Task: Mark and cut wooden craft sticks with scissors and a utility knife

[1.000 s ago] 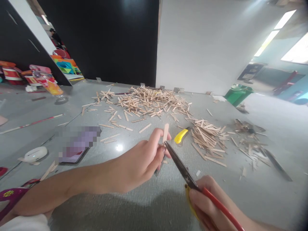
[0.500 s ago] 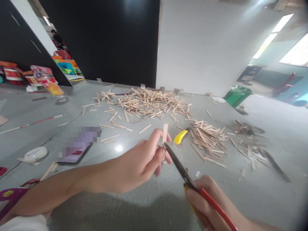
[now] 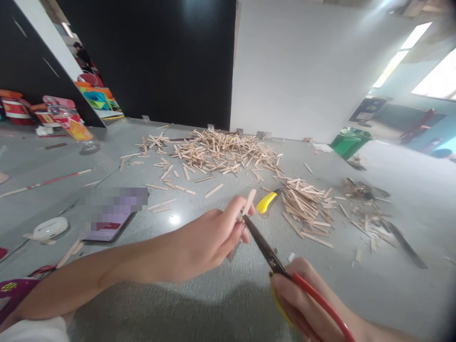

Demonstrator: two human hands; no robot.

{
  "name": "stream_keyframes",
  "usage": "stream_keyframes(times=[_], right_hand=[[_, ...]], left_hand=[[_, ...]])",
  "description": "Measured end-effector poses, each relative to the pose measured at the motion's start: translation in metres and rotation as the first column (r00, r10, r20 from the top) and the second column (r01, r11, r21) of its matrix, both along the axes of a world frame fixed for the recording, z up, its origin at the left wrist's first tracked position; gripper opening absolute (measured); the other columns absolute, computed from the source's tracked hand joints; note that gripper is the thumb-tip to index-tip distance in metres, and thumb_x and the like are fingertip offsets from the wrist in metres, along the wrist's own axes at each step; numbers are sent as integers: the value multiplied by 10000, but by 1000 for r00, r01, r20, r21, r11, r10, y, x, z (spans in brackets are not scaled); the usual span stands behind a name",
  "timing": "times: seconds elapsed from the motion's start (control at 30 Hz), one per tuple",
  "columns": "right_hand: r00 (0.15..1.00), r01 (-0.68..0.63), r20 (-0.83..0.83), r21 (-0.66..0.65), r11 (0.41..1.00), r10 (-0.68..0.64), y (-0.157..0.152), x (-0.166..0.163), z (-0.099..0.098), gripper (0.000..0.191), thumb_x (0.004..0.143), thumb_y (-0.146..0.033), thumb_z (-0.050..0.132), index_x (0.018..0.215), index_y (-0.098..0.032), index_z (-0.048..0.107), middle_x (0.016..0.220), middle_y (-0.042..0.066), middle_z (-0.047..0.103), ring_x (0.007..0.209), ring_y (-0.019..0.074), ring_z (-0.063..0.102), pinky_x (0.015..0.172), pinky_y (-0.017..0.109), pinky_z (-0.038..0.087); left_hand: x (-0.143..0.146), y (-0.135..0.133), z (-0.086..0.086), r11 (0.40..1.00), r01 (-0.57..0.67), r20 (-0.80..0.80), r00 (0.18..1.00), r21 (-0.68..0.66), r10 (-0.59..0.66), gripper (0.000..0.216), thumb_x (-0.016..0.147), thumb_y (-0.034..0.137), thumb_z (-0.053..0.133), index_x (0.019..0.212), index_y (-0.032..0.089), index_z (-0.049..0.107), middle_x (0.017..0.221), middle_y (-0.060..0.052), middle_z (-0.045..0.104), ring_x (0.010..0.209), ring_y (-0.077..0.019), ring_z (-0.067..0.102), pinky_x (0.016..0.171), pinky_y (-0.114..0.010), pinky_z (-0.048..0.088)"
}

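Wooden stick [image 3: 249, 198], centre frame, tilts above a grey table [image 3: 392, 285] with a stick pile [image 3: 221, 152] in the upper middle. Left hand [image 3: 210, 237] pinches its lower end. Right hand [image 3: 302, 299], bottom right, grips red-handled scissors [image 3: 263, 244], blade tips at the stick's base.

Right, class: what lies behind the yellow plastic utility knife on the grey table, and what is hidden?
Behind the yellow plastic utility knife spreads a big heap of thin pale wooden sticks on the grey table. Anything under that heap is covered.
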State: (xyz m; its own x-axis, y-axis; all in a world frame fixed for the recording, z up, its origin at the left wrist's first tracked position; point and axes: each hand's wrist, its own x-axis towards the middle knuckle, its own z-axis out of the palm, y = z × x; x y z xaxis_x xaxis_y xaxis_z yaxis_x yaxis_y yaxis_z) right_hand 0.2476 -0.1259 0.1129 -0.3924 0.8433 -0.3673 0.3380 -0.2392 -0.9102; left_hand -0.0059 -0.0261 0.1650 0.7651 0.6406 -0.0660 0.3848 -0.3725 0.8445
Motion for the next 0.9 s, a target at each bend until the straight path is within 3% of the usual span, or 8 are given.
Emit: stream_keyframes(times=[0.1,0.17,0.3,0.4,0.53,0.63,0.77,0.9], right_hand=[[1000,10,18,-61,998,-9,0,3,-1,714,1023,-791,504,535,-282,394,440,-48,399,407,95,353,439,272,280],[998,57,-13,-98,994,-59,-1,6,-2,634,1009,-776,563,639,-275,445,473,-67,433,417,95,359,442,259,299],[993,76,-85,-127,989,-87,-3,10,-4,686,882,-941,625,875,-268,492,542,-89,516,420,92,366,418,241,288],[993,37,-109,-135,990,-52,-3,10,-6,752,830,-1005,612,863,-266,474,514,-110,458,413,81,345,421,231,290],[974,40,-221,-48,998,-50,-7,13,-12,699,920,-948,579,904,-255,493,613,-70,510,488,110,439,484,254,395],[969,5,-246,38,999,4,-10,16,-17,650,1020,-877,501,928,-234,531,747,7,600,636,159,565,600,297,492],[977,48,-211,26,999,-41,-9,17,-15,643,1028,-857,520,851,-239,512,686,-34,550,524,108,458,517,261,390],[993,18,-120,-50,999,-24,-3,12,1,721,984,-925,489,738,-247,497,574,-54,487,475,101,401,499,273,342]], left_hand=[[1,-2,0,999,-29,15,999,-36,30,174,1210,402,384,1354,306,395,1109,-14,776,759,-148,670,733,-297,547],[2,-3,1,998,-42,26,999,-47,43,170,1211,415,371,1333,299,395,1116,-16,777,752,-147,669,731,-302,547],[2,-5,-1,996,-83,21,996,37,82,210,1217,429,309,1295,268,418,902,-2,737,693,-166,633,683,-310,507],[1,-7,-3,987,-107,12,994,123,107,211,1213,396,295,1299,255,426,790,26,686,629,-163,562,642,-305,463],[1,-6,-7,974,-156,43,988,164,151,203,1217,400,303,1301,273,437,797,39,693,609,-152,572,617,-292,447],[0,0,-8,957,-251,143,962,145,231,200,1223,412,331,1326,275,434,946,9,754,653,-134,658,656,-290,500],[2,4,-6,983,-173,159,974,68,161,199,1227,405,351,1315,251,440,993,-11,782,662,-122,701,684,-293,529],[4,0,-5,994,-107,161,981,-16,108,188,1233,382,327,1338,266,433,1030,-15,798,654,-114,701,623,-269,513]])
